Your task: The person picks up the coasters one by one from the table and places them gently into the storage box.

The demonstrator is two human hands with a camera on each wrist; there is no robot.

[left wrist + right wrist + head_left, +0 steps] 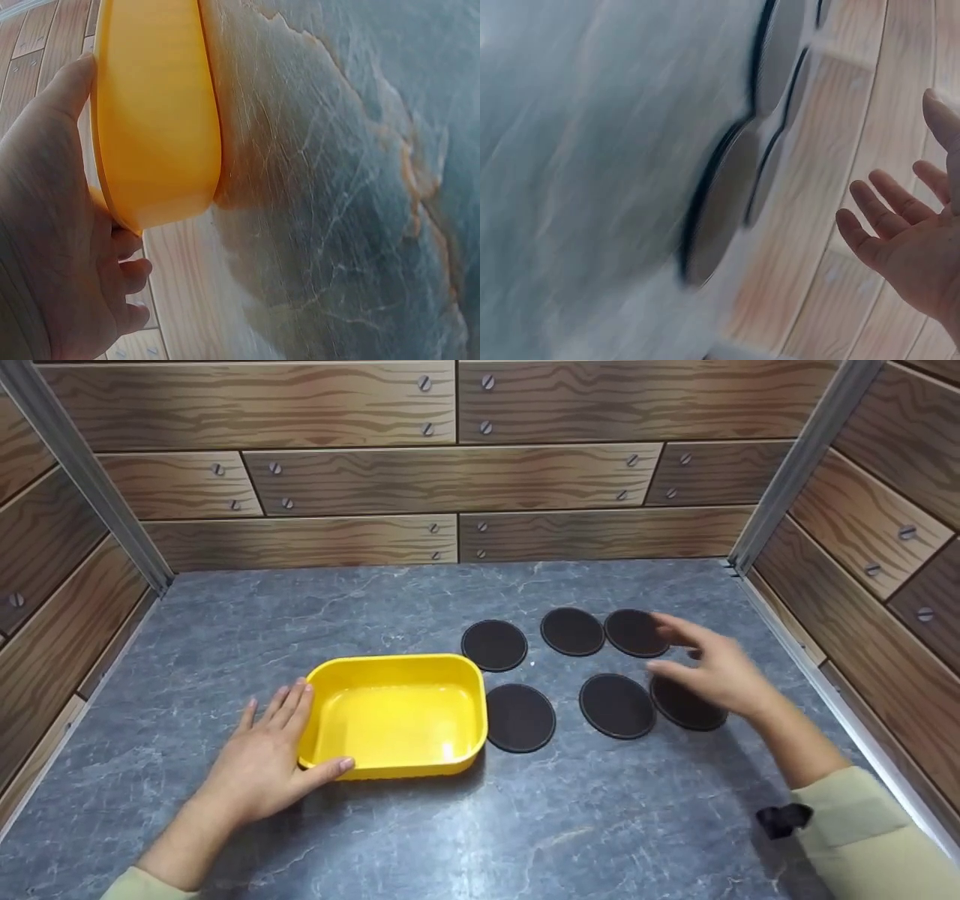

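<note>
A yellow rectangular plastic tub [394, 727] stands on the grey marbled tabletop, its inside bare. My left hand [259, 757] rests at its near left corner, fingers straight along the left rim and thumb lying over the front rim. In the left wrist view the thumb touches the rim of the tub [157, 112]. Several round black coasters lie flat to the tub's right, in two rough rows. My right hand [716, 671] hovers over the rightmost ones, a far coaster [634, 631] and a near coaster [688, 703], fingers spread and holding nothing.
Other coasters lie further left: a near-row coaster [616, 706], and one [520, 718] right against the tub's side. Wood-patterned walls [450, 480] enclose the table at the back and both sides, with grey metal posts [810, 457] at the corners.
</note>
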